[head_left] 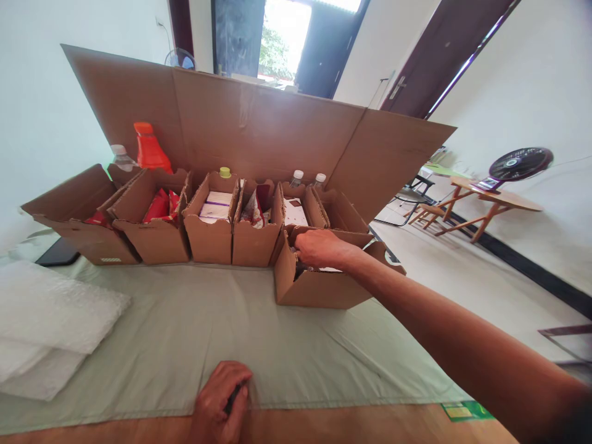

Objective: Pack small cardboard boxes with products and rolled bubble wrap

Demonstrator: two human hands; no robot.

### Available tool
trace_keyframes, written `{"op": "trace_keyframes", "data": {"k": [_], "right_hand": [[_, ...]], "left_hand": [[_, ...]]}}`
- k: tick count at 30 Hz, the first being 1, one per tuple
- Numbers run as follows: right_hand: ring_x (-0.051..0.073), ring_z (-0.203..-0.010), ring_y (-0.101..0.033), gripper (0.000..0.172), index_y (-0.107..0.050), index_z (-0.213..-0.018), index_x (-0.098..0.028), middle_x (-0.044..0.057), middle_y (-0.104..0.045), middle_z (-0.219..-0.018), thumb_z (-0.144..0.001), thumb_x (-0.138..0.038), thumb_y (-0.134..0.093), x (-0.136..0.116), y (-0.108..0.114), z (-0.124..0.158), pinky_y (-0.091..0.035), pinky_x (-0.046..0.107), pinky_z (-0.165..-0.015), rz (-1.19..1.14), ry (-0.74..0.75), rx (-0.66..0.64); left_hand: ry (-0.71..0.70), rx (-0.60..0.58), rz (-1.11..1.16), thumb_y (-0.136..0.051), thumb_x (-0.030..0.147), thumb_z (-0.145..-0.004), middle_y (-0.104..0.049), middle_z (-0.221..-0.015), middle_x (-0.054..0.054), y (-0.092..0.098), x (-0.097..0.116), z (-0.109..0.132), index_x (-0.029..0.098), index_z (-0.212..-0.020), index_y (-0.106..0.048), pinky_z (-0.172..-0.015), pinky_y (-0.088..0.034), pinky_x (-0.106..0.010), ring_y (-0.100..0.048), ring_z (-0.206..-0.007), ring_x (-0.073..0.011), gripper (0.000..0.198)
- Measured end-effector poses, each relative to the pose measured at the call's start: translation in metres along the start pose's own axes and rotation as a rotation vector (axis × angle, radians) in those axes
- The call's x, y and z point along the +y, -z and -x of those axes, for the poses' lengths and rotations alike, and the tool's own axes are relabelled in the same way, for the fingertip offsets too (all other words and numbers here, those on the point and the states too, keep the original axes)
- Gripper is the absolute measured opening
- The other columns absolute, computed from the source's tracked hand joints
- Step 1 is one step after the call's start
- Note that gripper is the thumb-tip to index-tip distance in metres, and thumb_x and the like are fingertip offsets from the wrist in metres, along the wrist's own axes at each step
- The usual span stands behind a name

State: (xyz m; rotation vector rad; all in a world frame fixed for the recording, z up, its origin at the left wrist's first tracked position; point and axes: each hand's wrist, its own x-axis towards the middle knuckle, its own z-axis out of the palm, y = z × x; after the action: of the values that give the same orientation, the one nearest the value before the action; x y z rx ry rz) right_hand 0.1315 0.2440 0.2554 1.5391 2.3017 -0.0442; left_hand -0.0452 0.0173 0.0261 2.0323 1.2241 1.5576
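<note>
My right hand (319, 248) reaches into an open cardboard box (324, 290) that stands forward of the others at the right. Its fingers curl downward at the box's left end, and their tips are hidden, so what they hold cannot be made out. White items show beneath the wrist. Near the table's front edge, my left hand (222, 401) is closed, with something dark between thumb and fingers that is too unclear to name. It rests low over the pale green cloth (185, 333), apart from the boxes.
A row of cardboard boxes (208, 243) holds red packets (160, 206) and white packs (216, 206). Behind them are an orange bottle (152, 148), other capped bottles and a tall cardboard panel (272, 129). Bubble wrap (55, 314) lies left, near a black flat object (58, 251).
</note>
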Motion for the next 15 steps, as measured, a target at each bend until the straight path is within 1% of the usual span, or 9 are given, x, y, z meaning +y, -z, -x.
{"op": "trace_keyframes", "data": {"k": [3, 4, 5, 7, 9, 10, 12, 14, 15], "right_hand": [[0.031, -0.094, -0.074, 0.008, -0.076, -0.082, -0.010, 0.018, -0.077, -0.083, -0.081, -0.011, -0.069, -0.006, 0.002, -0.005, -0.053, 0.034, -0.078, 0.035, 0.018, -0.073], [0.031, -0.091, -0.074, 0.006, -0.075, -0.077, -0.009, 0.016, -0.076, -0.076, -0.080, -0.010, -0.070, -0.009, 0.003, -0.007, -0.053, 0.034, -0.077, 0.046, 0.023, -0.101], [0.029, -0.087, -0.074, 0.008, -0.074, -0.073, -0.009, 0.014, -0.074, -0.070, -0.080, -0.010, -0.072, -0.011, 0.003, -0.009, -0.054, 0.034, -0.077, 0.056, 0.026, -0.129], [0.023, -0.080, -0.073, 0.015, -0.071, -0.074, -0.010, 0.007, -0.072, -0.070, -0.087, -0.017, -0.071, -0.015, 0.004, -0.012, -0.055, 0.034, -0.076, 0.066, 0.028, -0.171], [0.016, -0.074, -0.070, 0.021, -0.069, -0.084, -0.011, 0.002, -0.071, -0.077, -0.096, -0.029, -0.065, -0.015, 0.008, -0.010, -0.057, 0.032, -0.073, 0.054, 0.023, -0.180], [0.014, -0.071, -0.068, 0.025, -0.069, -0.086, -0.012, 0.001, -0.070, -0.078, -0.098, -0.033, -0.062, -0.013, 0.011, -0.006, -0.057, 0.031, -0.070, 0.040, 0.018, -0.162], [0.014, -0.069, -0.067, 0.030, -0.070, -0.086, -0.012, 0.002, -0.070, -0.076, -0.100, -0.035, -0.056, -0.004, 0.018, 0.010, -0.054, 0.029, -0.067, 0.001, 0.013, -0.064], [0.018, -0.075, -0.067, 0.033, -0.073, -0.092, -0.014, 0.004, -0.072, -0.079, -0.102, -0.032, -0.048, 0.014, 0.017, 0.038, -0.051, 0.030, -0.069, -0.038, -0.003, 0.103], [0.019, -0.078, -0.068, 0.032, -0.074, -0.097, -0.017, 0.004, -0.074, -0.083, -0.102, -0.032, -0.046, 0.026, 0.012, 0.055, -0.049, 0.030, -0.070, -0.093, -0.026, 0.228]], "left_hand": [[0.007, -0.016, -0.007, -0.056, 0.004, -0.084, -0.077, -0.087, -0.005, 0.000, 0.001, -0.001, 0.022, -0.105, -0.067, -0.076, -0.061, -0.026, -0.074, -0.082, -0.0175, 0.030], [0.010, -0.016, -0.010, -0.055, 0.004, -0.084, -0.077, -0.087, -0.005, 0.000, 0.001, -0.001, 0.022, -0.105, -0.067, -0.076, -0.061, -0.026, -0.074, -0.082, -0.0173, 0.030], [0.013, -0.017, -0.017, -0.055, 0.005, -0.084, -0.077, -0.087, -0.005, 0.000, 0.002, -0.001, 0.022, -0.104, -0.067, -0.076, -0.061, -0.026, -0.074, -0.082, -0.0172, 0.029], [0.009, -0.014, -0.035, -0.056, 0.005, -0.085, -0.077, -0.087, -0.005, 0.000, 0.003, -0.002, 0.022, -0.104, -0.067, -0.075, -0.062, -0.026, -0.074, -0.082, -0.0175, 0.028], [0.001, -0.013, -0.047, -0.056, 0.006, -0.085, -0.077, -0.087, -0.005, 0.001, 0.003, -0.002, 0.022, -0.104, -0.068, -0.075, -0.062, -0.027, -0.074, -0.081, -0.0181, 0.027], [0.006, -0.017, -0.050, -0.056, 0.007, -0.085, -0.077, -0.088, -0.005, 0.001, 0.003, -0.001, 0.022, -0.104, -0.068, -0.075, -0.062, -0.027, -0.074, -0.082, -0.0184, 0.027], [0.030, -0.024, -0.048, -0.055, 0.007, -0.087, -0.077, -0.090, -0.005, 0.002, 0.001, 0.003, 0.022, -0.105, -0.068, -0.076, -0.062, -0.027, -0.074, -0.084, -0.0180, 0.027], [0.076, -0.042, -0.043, -0.055, 0.008, -0.088, -0.077, -0.095, -0.004, 0.002, -0.001, 0.012, 0.024, -0.109, -0.067, -0.079, -0.061, -0.026, -0.074, -0.089, -0.0173, 0.029], [0.111, -0.043, -0.042, -0.055, 0.009, -0.088, -0.077, -0.098, -0.004, 0.000, -0.001, 0.017, 0.025, -0.111, -0.067, -0.082, -0.061, -0.026, -0.074, -0.092, -0.0173, 0.031]]}}
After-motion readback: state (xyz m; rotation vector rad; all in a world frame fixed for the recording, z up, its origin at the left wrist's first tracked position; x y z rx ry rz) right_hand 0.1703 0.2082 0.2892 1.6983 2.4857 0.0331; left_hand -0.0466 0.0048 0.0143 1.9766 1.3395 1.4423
